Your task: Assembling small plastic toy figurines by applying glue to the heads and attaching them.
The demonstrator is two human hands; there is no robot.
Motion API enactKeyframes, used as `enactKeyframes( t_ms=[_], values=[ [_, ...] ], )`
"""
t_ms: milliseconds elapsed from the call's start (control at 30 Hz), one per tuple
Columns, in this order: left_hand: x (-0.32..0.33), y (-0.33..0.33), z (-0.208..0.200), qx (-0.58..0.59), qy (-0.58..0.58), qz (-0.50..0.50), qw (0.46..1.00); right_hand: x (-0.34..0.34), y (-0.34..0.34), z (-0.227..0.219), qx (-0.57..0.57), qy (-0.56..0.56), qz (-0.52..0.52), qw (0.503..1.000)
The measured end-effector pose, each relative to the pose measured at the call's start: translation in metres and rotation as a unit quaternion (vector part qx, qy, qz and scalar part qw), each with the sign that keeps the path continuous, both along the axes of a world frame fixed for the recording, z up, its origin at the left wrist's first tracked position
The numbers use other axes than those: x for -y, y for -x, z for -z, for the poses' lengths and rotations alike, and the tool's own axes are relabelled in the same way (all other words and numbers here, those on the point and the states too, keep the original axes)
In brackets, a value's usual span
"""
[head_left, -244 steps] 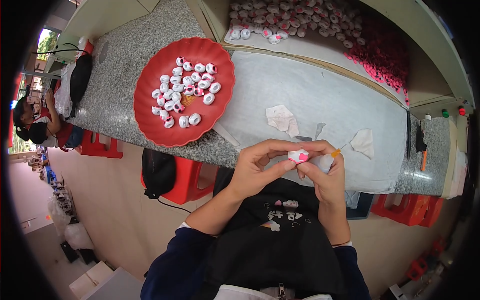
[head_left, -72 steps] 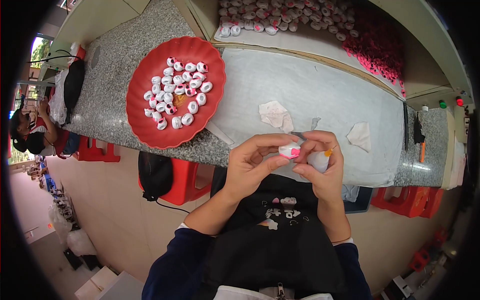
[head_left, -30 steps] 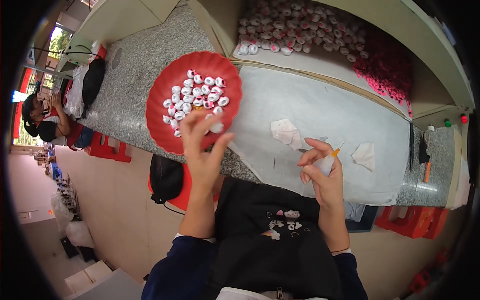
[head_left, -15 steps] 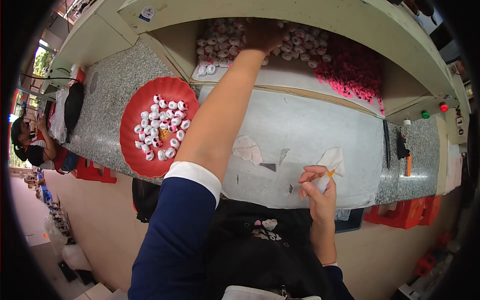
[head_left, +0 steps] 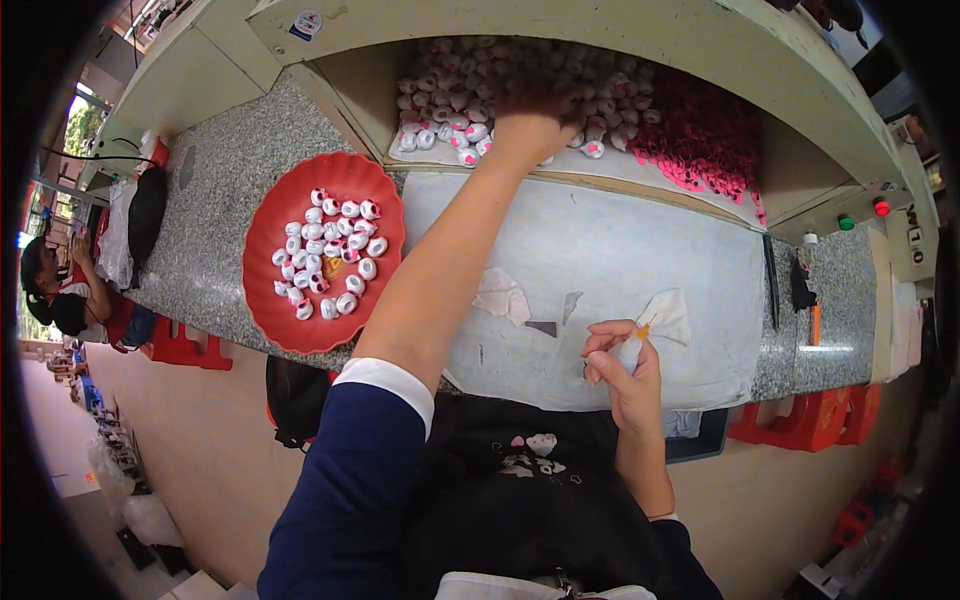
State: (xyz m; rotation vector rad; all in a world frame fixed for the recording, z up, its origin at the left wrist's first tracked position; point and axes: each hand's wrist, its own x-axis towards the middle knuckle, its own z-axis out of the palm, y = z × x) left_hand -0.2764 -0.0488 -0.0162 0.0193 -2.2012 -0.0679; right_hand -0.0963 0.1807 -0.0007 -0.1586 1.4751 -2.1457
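Observation:
My left arm stretches forward into a shelf compartment under a cream-coloured cover. There my left hand (head_left: pixel 540 112) lies among a heap of small white rounded pieces (head_left: pixel 436 92), some with pink marks; its fingers are in shadow and blurred. Over the near side of the work sheet, my right hand (head_left: pixel 632 378) is closed round a small whitish squeeze bottle (head_left: pixel 627 352) with an orange needle tip, pointing up and away. Beside that hand lies a crumpled white cloth (head_left: pixel 668 316). A red scalloped bowl (head_left: pixel 262 262) at left holds several similar white pieces (head_left: pixel 314 248).
Small bright pink parts (head_left: pixel 700 150) are piled at the compartment's right. A pale sheet (head_left: pixel 600 240) covers the granite-patterned counter (head_left: pixel 225 150), with a second cloth (head_left: pixel 500 296) and dark scraps on it. Red stools (head_left: pixel 800 418) stand below; another person (head_left: pixel 80 285) is at far left.
My left hand has shifted slightly nearer and to the right within the white pieces, some of which have moved. My right hand has moved a little left with the bottle, which shows more clearly.

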Motion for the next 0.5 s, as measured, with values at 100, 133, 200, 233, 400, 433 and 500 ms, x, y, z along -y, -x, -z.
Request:
enactKeyframes(
  t_ms=[100, 133, 200, 233, 400, 433, 500],
  values=[
    [0.001, -0.01, 0.003, 0.125, -0.06, 0.118, 0.983, 0.001, -0.004, 0.0, -0.012, 0.005, -0.007, 1.0],
    [-0.005, -0.017, 0.003, 0.128, -0.06, 0.14, 0.98, 0.0, -0.004, 0.0, -0.014, 0.003, -0.009, 1.0],
    [-0.016, -0.029, -0.003, 0.129, -0.061, 0.163, 0.976, 0.0, -0.006, 0.0, -0.016, 0.0, -0.011, 1.0],
    [-0.023, -0.032, -0.008, 0.078, -0.034, 0.148, 0.985, 0.0, -0.007, -0.001, -0.019, -0.001, -0.011, 1.0],
    [-0.058, -0.028, 0.004, 0.107, -0.014, 0.238, 0.965, 0.0, -0.011, -0.001, -0.013, -0.003, -0.01, 1.0],
    [-0.06, -0.022, 0.011, 0.124, -0.004, 0.233, 0.965, -0.001, -0.011, -0.003, -0.024, -0.008, -0.017, 1.0],
    [-0.06, -0.018, 0.019, 0.141, 0.005, 0.227, 0.963, 0.0, -0.013, -0.005, -0.034, -0.015, -0.023, 0.999]
  ],
)
